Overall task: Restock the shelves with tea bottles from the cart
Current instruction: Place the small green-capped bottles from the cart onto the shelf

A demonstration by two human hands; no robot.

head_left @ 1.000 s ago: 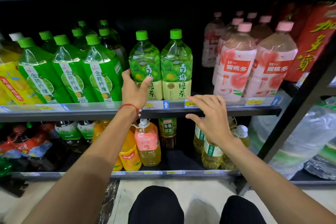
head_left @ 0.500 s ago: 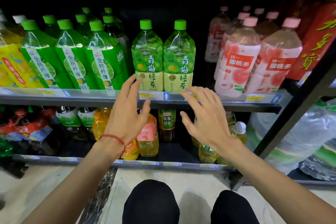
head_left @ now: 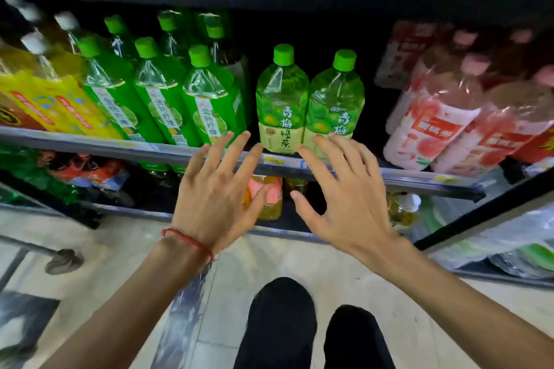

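Head: tea bottles (head_left: 281,105) between dark-green bottles (head_left: 209,105) and perhaps peach drinks (head_left: 431,126).

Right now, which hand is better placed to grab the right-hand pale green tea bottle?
Right, probably: the right hand is open, fingertips overlapping that bottle; the left hand is further left.

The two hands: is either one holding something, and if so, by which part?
Nothing is held. The left hand and the right hand are both open, fingers spread.
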